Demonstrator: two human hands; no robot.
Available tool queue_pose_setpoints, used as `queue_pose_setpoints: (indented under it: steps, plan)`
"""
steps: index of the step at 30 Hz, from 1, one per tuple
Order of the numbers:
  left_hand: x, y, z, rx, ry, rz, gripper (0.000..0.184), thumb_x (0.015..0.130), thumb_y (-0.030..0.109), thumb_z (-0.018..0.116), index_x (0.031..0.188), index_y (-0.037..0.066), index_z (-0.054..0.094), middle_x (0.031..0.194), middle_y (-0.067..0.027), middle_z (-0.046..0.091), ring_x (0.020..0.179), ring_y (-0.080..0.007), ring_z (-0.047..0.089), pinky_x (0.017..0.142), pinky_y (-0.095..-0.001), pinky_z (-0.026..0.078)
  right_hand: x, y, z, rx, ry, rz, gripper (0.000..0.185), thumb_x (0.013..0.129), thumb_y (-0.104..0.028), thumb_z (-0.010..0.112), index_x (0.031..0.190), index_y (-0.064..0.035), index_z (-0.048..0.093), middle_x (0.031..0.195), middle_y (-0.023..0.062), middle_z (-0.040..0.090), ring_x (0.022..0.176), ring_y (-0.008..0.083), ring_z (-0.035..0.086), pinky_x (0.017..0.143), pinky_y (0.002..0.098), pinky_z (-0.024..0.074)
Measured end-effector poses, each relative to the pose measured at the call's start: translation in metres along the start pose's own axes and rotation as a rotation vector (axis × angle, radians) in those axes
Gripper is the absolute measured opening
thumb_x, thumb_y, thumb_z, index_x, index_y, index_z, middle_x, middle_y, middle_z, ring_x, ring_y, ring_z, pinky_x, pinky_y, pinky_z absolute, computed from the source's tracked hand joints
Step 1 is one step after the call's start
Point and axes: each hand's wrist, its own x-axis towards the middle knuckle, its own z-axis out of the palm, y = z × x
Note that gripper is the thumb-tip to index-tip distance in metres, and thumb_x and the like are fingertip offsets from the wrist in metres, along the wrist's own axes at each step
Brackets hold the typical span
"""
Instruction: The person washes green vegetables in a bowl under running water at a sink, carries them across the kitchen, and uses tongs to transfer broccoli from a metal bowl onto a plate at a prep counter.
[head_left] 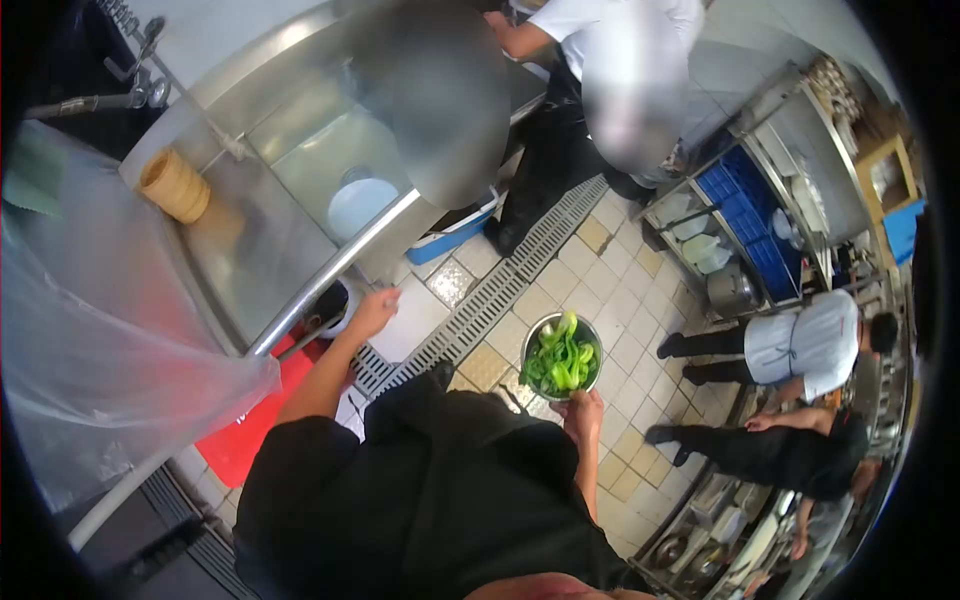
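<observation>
My right hand (583,412) grips the near rim of a round metal bowl (597,352), held out over the tiled floor. Leafy green vegetables (565,358) with pale thick stems fill the bowl, and some leaves reach the rim. On the other side, my left hand (372,312) hangs in the air beside the front edge of the sink. Its fingers are loosely bent and I see nothing in them.
A steel sink (330,245) holds water and a pale round basin (362,207); a bamboo steamer (174,187) stands by it. A floor drain grate (520,265) runs diagonally. A person in white (615,60) stands ahead; two more people work at right beside shelving with blue crates (750,225).
</observation>
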Motion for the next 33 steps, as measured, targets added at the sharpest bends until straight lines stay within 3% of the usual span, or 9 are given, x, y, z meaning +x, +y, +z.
queue_pose_setpoints:
  steps: [3,8,11,17,22,24,26,28,33]
  plan:
    - [0.046,0.048,-0.011,-0.207,0.148,-0.039,0.036,0.083,0.012,0.059,0.118,0.002,0.062,0.108,-0.0163,0.067,0.095,-0.0229,0.065,0.085,-0.0318,0.049,0.038,-0.035,0.038,-0.087,-0.010,0.020,0.025,0.080,0.001,0.047,0.104,0.0060,0.054,0.088,0.0170,0.065,0.065,0.0246,0.066,0.052,0.0333,0.0586]
    - [0.065,0.043,-0.025,-0.345,0.476,-0.114,0.032,0.084,0.009,0.059,0.116,0.005,0.063,0.089,-0.0072,0.067,0.078,-0.0130,0.059,0.075,-0.0260,0.047,0.133,-0.077,0.124,-0.262,-0.286,0.036,0.026,0.081,-0.001,0.048,0.106,0.0064,0.054,0.090,0.0160,0.065,0.063,0.0221,0.064,0.055,0.0335,0.0577]
    - [0.045,0.044,-0.038,-0.172,0.727,-0.185,0.030,0.085,0.009,0.059,0.114,0.004,0.064,0.085,-0.0072,0.067,0.077,-0.0123,0.060,0.074,-0.0259,0.048,0.204,-0.076,0.177,-0.329,-0.465,0.076,0.025,0.082,-0.003,0.048,0.105,0.0045,0.055,0.088,0.0129,0.064,0.063,0.0197,0.063,0.054,0.0335,0.0568]
    - [0.025,0.056,-0.050,-0.284,0.939,-0.325,0.029,0.086,0.012,0.060,0.113,0.002,0.064,0.085,-0.0083,0.067,0.078,-0.0126,0.061,0.072,-0.0265,0.049,0.272,-0.089,0.342,-0.407,-0.820,0.112,0.024,0.082,-0.002,0.050,0.103,0.0068,0.055,0.086,0.0158,0.062,0.060,0.0213,0.063,0.054,0.0328,0.0585]
    - [0.080,0.050,-0.060,-0.404,0.970,-0.265,0.037,0.086,0.020,0.065,0.119,0.001,0.060,0.108,-0.0134,0.064,0.092,-0.0166,0.060,0.080,-0.0292,0.048,0.309,-0.069,0.445,-0.598,-0.851,0.168,0.023,0.080,-0.001,0.051,0.102,0.0060,0.053,0.083,0.0170,0.062,0.060,0.0255,0.064,0.056,0.0376,0.0591]
    - [0.123,0.052,-0.072,-0.329,0.946,-0.248,0.051,0.085,0.025,0.068,0.127,0.002,0.052,0.127,-0.0176,0.053,0.111,-0.0259,0.054,0.093,-0.0352,0.044,0.322,-0.048,0.469,-0.681,-0.817,0.181,0.023,0.079,-0.002,0.052,0.101,0.0052,0.052,0.081,0.0172,0.061,0.063,0.0287,0.066,0.059,0.0410,0.0599]
    - [0.164,0.048,-0.087,0.047,0.983,-0.152,0.066,0.083,0.031,0.069,0.135,0.002,0.042,0.135,-0.0214,0.044,0.123,-0.0354,0.044,0.104,-0.0421,0.036,0.346,-0.009,0.493,-0.757,-0.793,0.192,0.026,0.077,-0.002,0.054,0.102,0.0052,0.052,0.081,0.0166,0.060,0.065,0.0301,0.067,0.061,0.0432,0.0604]
    - [0.206,0.041,-0.102,0.096,0.855,-0.100,0.080,0.079,0.037,0.071,0.141,0.003,0.034,0.140,-0.0239,0.038,0.128,-0.0424,0.037,0.107,-0.0454,0.032,0.349,0.008,0.512,-0.875,-0.781,0.193,0.027,0.077,-0.002,0.054,0.103,0.0054,0.052,0.082,0.0166,0.060,0.065,0.0302,0.067,0.061,0.0430,0.0604]
    - [0.253,0.009,-0.096,0.125,0.488,-0.352,0.090,0.076,0.036,0.074,0.147,0.010,0.025,0.153,-0.0205,0.014,0.136,-0.0418,0.026,0.108,-0.0456,0.033,0.363,0.048,0.528,-0.939,-0.774,0.339,0.028,0.078,-0.002,0.054,0.105,0.0048,0.050,0.086,0.0171,0.061,0.062,0.0297,0.065,0.060,0.0424,0.0594]
